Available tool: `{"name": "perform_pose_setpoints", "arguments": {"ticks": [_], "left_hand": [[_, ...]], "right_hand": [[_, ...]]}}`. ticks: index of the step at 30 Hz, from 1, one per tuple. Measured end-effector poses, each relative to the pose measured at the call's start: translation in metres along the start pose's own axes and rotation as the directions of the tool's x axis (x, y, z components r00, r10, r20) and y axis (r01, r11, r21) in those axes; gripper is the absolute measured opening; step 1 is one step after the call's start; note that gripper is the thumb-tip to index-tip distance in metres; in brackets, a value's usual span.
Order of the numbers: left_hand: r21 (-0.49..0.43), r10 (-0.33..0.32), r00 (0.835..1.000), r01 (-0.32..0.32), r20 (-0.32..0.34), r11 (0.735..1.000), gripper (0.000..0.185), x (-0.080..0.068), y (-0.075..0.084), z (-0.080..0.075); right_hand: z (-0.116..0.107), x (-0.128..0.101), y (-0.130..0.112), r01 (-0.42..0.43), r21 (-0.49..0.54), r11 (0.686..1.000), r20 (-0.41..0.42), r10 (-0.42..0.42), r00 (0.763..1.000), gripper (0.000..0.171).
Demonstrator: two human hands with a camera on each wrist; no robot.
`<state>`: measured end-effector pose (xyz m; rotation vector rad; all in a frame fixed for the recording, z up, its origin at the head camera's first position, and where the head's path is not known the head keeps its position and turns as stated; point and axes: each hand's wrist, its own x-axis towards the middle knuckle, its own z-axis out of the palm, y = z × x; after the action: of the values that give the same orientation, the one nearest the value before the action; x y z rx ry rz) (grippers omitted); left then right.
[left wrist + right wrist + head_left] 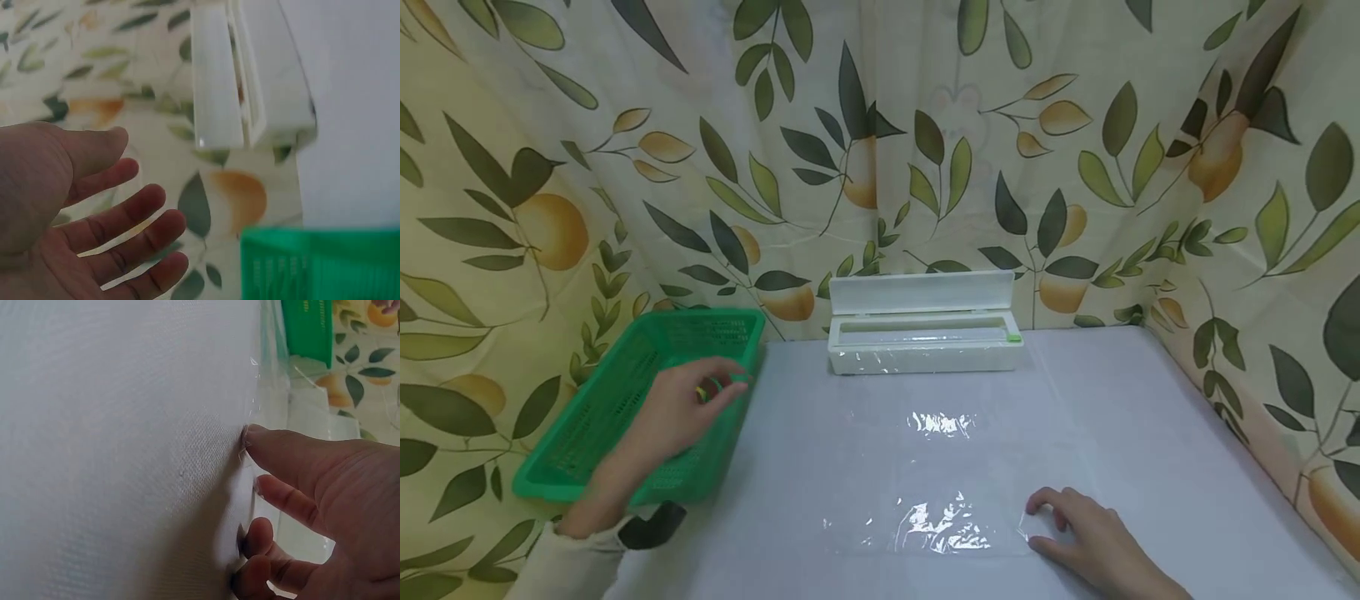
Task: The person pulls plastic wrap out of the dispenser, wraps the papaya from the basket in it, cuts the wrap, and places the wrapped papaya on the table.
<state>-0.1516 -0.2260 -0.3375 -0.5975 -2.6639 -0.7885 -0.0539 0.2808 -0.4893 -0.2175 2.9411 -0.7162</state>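
A sheet of clear cling film [943,525] lies on the white table in front of a white cling film dispenser [925,360], whose lid stands up. At the film's right edge is my right hand [1093,537], thumb and index finger apart. The right wrist view shows the thumb [275,447] touching the film edge, where it is slightly crumpled. My left hand [681,404] hovers over a green plastic basket [718,314], fingers loosely bent. Nothing is held in its palm in the left wrist view. A small yellow spot shows between its fingers, too small to identify.
A curtain [925,142] printed with leaves and oranges hangs behind and along both sides. The basket stands at the table's left edge, the dispenser at the back edge. White tabletop [1150,433] extends to the right of the film.
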Motion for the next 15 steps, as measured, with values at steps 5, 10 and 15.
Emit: {"name": "perform_pose_setpoints", "arguments": {"ticks": [5, 10, 15], "left_hand": [[0.094, -0.084, 0.995, 0.078, 0.061, 0.992, 0.023, 0.020, -0.045, -0.020], [0.190, -0.154, 0.966, 0.115, 0.207, 0.975, 0.038, 0.027, -0.087, -0.024], [0.270, -0.238, 0.924, 0.158, 0.299, 0.950, 0.051, 0.026, -0.114, -0.022]], "right_hand": [[0.002, -0.002, 0.001, 0.019, 0.021, 1.000, -0.002, -0.019, 1.000, 0.039], [0.002, -0.001, 0.001, 0.024, 0.008, 1.000, -0.008, -0.024, 1.000, 0.040], [0.002, 0.000, 0.001, 0.003, 0.000, 1.000, -0.002, -0.003, 1.000, 0.040]]}}
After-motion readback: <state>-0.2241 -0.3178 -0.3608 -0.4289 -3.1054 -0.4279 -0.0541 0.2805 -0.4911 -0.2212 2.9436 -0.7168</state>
